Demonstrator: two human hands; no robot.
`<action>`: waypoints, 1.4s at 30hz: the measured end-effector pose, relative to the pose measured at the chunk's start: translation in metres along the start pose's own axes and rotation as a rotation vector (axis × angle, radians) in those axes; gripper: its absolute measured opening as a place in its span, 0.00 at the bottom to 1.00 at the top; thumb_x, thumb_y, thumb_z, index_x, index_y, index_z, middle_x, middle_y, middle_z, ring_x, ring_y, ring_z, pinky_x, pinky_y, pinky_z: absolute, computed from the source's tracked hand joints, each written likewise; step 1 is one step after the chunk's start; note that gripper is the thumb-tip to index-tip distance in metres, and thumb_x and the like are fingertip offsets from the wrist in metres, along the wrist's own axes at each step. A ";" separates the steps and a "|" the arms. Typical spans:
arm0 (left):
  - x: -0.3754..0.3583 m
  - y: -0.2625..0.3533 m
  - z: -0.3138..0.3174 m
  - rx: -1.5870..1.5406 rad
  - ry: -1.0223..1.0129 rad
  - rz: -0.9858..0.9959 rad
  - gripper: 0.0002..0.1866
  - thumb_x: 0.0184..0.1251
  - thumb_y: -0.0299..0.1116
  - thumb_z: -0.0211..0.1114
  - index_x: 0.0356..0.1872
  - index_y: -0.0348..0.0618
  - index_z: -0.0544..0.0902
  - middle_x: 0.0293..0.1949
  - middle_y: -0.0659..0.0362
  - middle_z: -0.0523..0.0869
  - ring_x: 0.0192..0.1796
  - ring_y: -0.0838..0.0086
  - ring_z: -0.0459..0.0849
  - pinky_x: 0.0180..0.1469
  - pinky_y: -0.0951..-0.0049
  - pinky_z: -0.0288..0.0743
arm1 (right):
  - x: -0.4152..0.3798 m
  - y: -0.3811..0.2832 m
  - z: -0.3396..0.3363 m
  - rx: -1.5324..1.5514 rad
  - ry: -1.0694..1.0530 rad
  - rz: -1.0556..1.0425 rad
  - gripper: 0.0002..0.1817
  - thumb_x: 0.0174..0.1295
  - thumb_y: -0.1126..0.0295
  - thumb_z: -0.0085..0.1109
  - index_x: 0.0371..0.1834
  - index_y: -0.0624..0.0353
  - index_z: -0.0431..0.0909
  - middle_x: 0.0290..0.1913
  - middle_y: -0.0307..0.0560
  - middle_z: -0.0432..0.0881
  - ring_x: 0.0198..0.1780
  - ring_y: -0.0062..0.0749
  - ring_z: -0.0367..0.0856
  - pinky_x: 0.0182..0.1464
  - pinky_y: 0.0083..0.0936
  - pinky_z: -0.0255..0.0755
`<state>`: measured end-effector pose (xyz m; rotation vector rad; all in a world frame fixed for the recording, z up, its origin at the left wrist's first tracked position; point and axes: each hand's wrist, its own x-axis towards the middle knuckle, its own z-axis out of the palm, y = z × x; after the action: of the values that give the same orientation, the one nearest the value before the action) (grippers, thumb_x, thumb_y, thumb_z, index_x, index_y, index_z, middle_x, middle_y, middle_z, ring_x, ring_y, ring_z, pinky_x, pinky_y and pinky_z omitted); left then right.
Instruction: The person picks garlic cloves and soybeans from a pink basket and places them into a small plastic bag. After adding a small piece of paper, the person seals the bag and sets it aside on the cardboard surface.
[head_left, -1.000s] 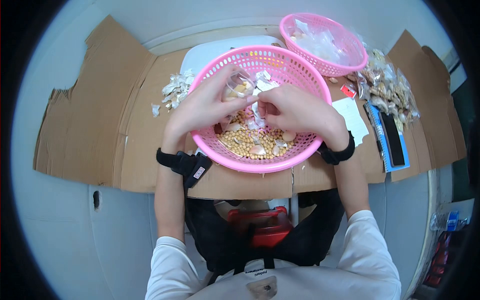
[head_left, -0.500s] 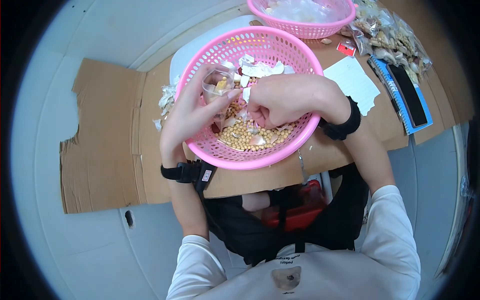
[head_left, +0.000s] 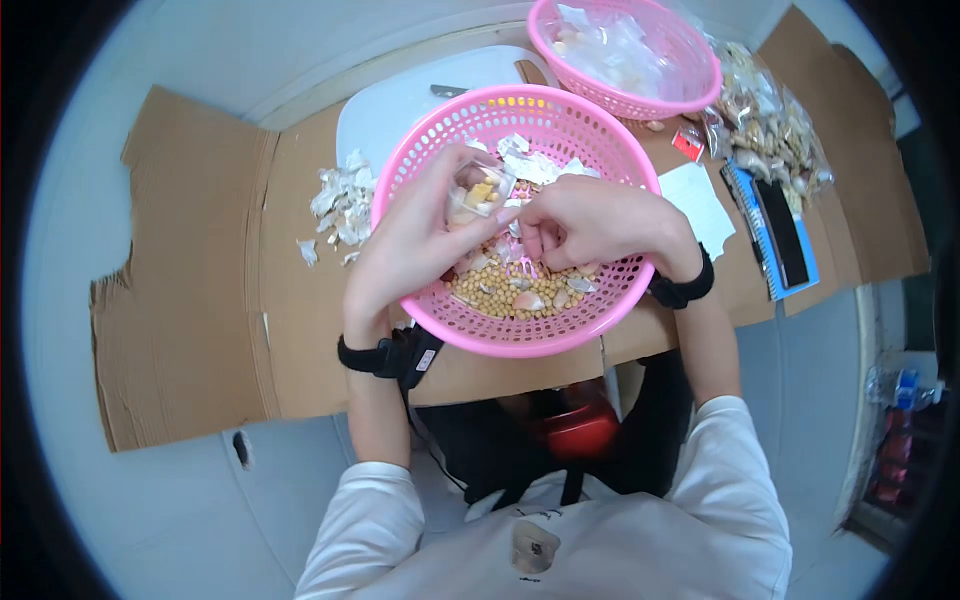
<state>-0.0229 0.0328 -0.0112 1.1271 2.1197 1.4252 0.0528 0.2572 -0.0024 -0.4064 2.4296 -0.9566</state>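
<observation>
My left hand (head_left: 425, 225) is wrapped around a small clear plastic bag (head_left: 478, 198), its mouth open, with yellowish and pale pieces inside. Close beside it, my right hand (head_left: 590, 222) has its fingers curled together over the beans; whatever they pinch is hidden. Both hands are over a pink perforated basket (head_left: 500, 345). Round yellow beans (head_left: 500, 292), which look like soybeans, cover its near side, with pale shell-like flakes (head_left: 528, 300) among them. White peel-like scraps (head_left: 530, 165) lie toward the far side of the basket.
Behind stands a second pink basket (head_left: 690, 100) holding clear bags. At right are filled bags (head_left: 775, 130), a blue notebook (head_left: 795, 285), a black phone (head_left: 780, 230) and white paper (head_left: 697, 205). White scraps (head_left: 345, 200) lie left, near a white board (head_left: 390, 110) with a knife (head_left: 447, 91).
The view has shifted, so more of the white board and the knife shows. My right hand has lifted slightly from the beans, and the bag in my left hand has tilted.
</observation>
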 end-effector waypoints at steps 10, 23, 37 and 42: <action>0.000 -0.011 -0.003 0.090 0.027 0.143 0.28 0.71 0.43 0.75 0.62 0.37 0.76 0.49 0.51 0.85 0.43 0.69 0.88 0.43 0.68 0.81 | 0.001 -0.004 0.005 0.183 0.225 -0.044 0.12 0.60 0.76 0.64 0.47 0.67 0.84 0.29 0.48 0.86 0.29 0.28 0.85 0.33 0.28 0.77; 0.002 -0.026 0.002 0.113 0.059 0.163 0.31 0.71 0.49 0.75 0.60 0.37 0.75 0.41 0.47 0.85 0.36 0.66 0.89 0.34 0.67 0.80 | 0.002 -0.016 0.001 0.424 0.729 -0.081 0.07 0.76 0.70 0.64 0.47 0.64 0.83 0.31 0.36 0.85 0.29 0.11 0.78 0.30 0.14 0.69; 0.000 -0.018 -0.001 0.187 -0.015 0.165 0.30 0.69 0.47 0.74 0.59 0.33 0.75 0.42 0.42 0.86 0.40 0.56 0.88 0.40 0.59 0.79 | -0.004 -0.019 0.005 0.369 0.731 -0.223 0.07 0.69 0.74 0.71 0.47 0.63 0.87 0.38 0.35 0.88 0.30 0.08 0.77 0.31 0.12 0.70; 0.000 -0.017 -0.002 0.212 -0.039 0.195 0.28 0.67 0.46 0.75 0.55 0.34 0.77 0.42 0.41 0.85 0.47 0.47 0.86 0.50 0.53 0.75 | -0.001 -0.016 0.007 0.360 0.690 -0.215 0.08 0.67 0.74 0.73 0.47 0.63 0.90 0.39 0.36 0.90 0.29 0.08 0.76 0.31 0.12 0.68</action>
<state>-0.0310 0.0285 -0.0251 1.4644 2.2251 1.2673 0.0591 0.2422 0.0050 -0.2304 2.7390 -1.8398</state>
